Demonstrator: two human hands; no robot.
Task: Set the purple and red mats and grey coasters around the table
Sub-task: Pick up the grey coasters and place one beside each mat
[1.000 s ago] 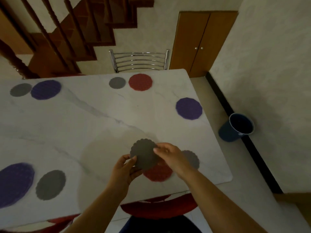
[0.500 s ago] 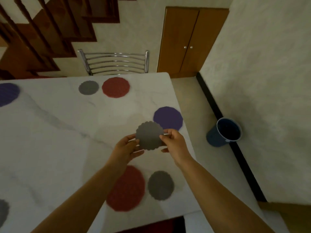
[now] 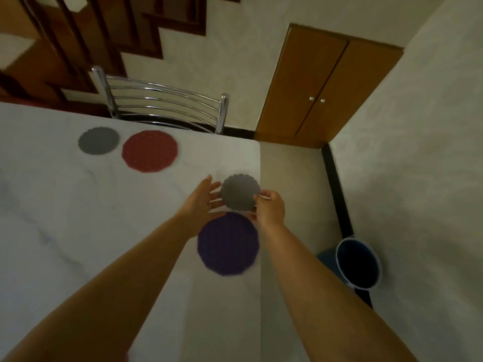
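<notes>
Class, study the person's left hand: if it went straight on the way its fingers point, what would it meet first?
Most likely the grey coaster that the right hand pinches: the left hand points its straight fingers at its edge. Depth is unclear, so they might slide under it.

The table (image 3: 78,218) is white marble with faint grey veins. At the purple mat's (image 3: 228,243) twelve o'clock, the scalloped coaster (image 3: 240,192) is plain grey. The red mat (image 3: 149,151) looks speckled (pale dots); the far coaster (image 3: 98,140) at its nine o'clock is grey.
</notes>
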